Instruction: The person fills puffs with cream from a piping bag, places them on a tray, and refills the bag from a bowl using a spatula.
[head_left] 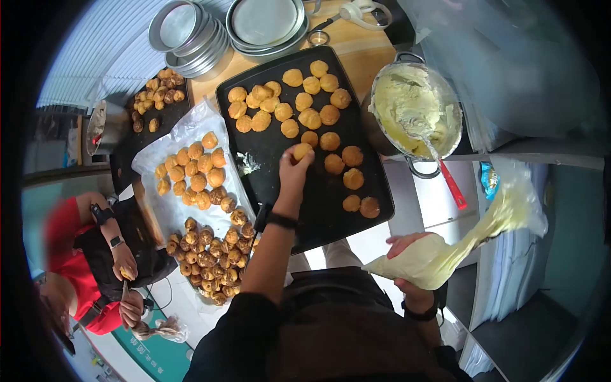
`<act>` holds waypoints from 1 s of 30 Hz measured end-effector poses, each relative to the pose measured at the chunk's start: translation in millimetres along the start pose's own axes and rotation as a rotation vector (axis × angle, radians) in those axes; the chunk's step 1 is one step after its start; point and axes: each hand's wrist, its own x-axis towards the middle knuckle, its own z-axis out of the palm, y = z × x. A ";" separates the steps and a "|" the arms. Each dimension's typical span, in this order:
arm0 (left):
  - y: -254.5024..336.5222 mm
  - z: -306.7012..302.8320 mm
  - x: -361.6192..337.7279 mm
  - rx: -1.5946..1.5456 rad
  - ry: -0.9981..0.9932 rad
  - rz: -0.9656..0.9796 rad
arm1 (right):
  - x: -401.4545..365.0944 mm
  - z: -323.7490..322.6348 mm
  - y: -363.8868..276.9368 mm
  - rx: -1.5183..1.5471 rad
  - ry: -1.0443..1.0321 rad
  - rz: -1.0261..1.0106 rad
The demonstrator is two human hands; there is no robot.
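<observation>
My left hand (pixel 294 170) pinches a round golden cream puff (pixel 302 151) above the middle of a black baking tray (pixel 267 184). More cream puffs (pixel 309 119) lie on that tray, mostly in its far half and along its right side. Off the tray's right edge, my right hand (pixel 414 286) is wrapped around a clear piping bag (pixel 423 261) full of pale yellow cream. The bag's tip points left toward the tray, and its long loose end trails up to the right. A white smear of cream (pixel 247 164) marks the tray's left side.
A pot of cream (pixel 407 95) with a red-handled spatula (pixel 452 184) stands right. White paper (pixel 153 159) at left bears plain and chocolate-topped puffs. Round metal pans (pixel 264 22) and scissors (pixel 328 22) lie behind. A co-worker's hands (pixel 127 286) hold a puff and a small piping bag.
</observation>
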 end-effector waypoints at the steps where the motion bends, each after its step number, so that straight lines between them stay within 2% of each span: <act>1: 20.0 1.7 -23.9 -0.247 -0.096 -0.163 | 8.1 -0.3 -2.2 0.080 -0.135 -0.048; 2: 49.6 4.6 -55.8 -0.496 -0.190 -0.327 | 15.9 0.0 -5.2 0.158 -0.273 -0.095; 4: 113.1 14.0 -119.4 -0.650 -0.468 -0.324 | 36.1 20.2 -26.9 0.243 -0.297 -0.086; 6: 133.6 11.7 -162.0 -0.483 -0.565 -0.187 | 50.0 34.2 -40.6 0.233 -0.651 -0.139; 7: 144.5 6.3 -178.1 -0.353 -0.593 -0.157 | 46.9 39.5 -44.6 0.240 -0.666 -0.139; 9: 151.8 -6.7 -198.9 -0.348 -0.531 -0.022 | 44.1 50.5 -48.9 0.278 -0.683 0.258; 13: 162.6 -34.1 -231.9 -0.325 -0.366 0.142 | 35.3 75.9 -50.5 0.286 -0.726 0.385; 17: 165.6 -56.2 -258.4 -0.232 -0.262 0.275 | 16.2 102.7 -50.8 0.290 -0.618 0.446; 18: 165.6 -61.0 -264.3 -0.163 -0.241 0.310 | 24.7 106.5 -49.5 0.367 -0.841 0.368; 20: 168.2 -66.4 -274.6 -0.138 -0.158 0.349 | 35.0 113.9 -49.9 0.118 -1.142 0.120; 22: 169.2 -72.1 -283.2 0.159 -0.101 0.551 | 38.8 116.5 -42.4 0.080 -1.273 0.187; 23: 165.7 -76.6 -286.4 0.177 -0.065 0.588 | 38.0 119.7 -41.1 0.041 -1.377 0.251; 24: 163.8 -80.3 -290.1 0.174 -0.048 0.596 | 33.9 123.9 -43.9 0.038 -1.395 0.248; 26: 160.9 -87.4 -297.3 -0.136 0.004 0.467 | 22.7 138.7 -60.3 0.138 -1.125 0.226; 27: 157.4 -93.0 -299.1 -0.244 0.056 0.472 | 26.9 144.2 -60.9 0.152 -1.178 0.065; 28: 158.6 -99.0 -301.3 -0.323 0.088 0.464 | 24.4 149.0 -71.3 0.188 -1.079 0.061; 30: 159.6 -105.6 -309.3 -0.676 0.053 0.315 | 31.9 156.9 -88.2 0.400 -1.073 0.111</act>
